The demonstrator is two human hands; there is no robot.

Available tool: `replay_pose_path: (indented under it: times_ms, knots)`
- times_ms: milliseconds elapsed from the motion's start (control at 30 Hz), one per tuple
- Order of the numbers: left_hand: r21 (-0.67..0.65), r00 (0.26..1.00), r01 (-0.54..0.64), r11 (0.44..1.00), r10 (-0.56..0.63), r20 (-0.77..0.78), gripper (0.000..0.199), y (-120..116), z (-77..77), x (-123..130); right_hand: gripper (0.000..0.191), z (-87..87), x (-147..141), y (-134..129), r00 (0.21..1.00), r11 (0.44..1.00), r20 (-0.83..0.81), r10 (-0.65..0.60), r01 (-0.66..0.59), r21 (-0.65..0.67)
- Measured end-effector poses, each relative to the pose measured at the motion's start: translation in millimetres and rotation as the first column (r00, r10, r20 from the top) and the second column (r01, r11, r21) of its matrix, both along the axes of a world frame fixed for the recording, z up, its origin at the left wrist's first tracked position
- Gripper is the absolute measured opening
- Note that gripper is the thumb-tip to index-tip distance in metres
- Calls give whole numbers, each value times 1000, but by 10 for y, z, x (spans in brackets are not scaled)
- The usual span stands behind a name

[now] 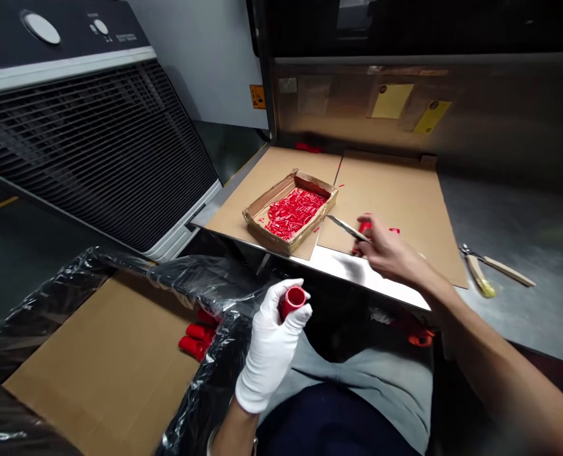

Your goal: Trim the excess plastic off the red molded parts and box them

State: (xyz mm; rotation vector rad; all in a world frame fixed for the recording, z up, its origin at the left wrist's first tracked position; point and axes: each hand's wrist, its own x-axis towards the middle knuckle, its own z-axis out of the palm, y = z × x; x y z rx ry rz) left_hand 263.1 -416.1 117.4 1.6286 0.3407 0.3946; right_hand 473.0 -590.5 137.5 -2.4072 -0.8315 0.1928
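Note:
My left hand, in a white glove, is closed around a red plastic pipe fitting, its round open end facing up. My bare right hand grips a knife whose thin blade points left toward a shallow cardboard box. Small red plastic scraps lie heaped in that box. Just beyond my right fingers, another red part shows against the cardboard; whether the fingers touch it is hidden.
Cardboard sheets cover part of the metal bench. Pliers with pale handles lie at the right. Lower left, a container lined with dark plastic holds a cardboard sheet and several red fittings. A black ribbed machine panel stands behind.

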Motion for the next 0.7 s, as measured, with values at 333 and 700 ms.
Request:
replay_pose_path:
  times_ms: [333,700]
  knots:
    - [58,989,139,989,-142,36,31,-129,-42,80,20,310,-861,-665,931,954,258,258,-288,83]
    - [157,980,178,971,-189,56,23,-168,12,62,20,229,-941,-558,799,938,499,335,-335,-94]
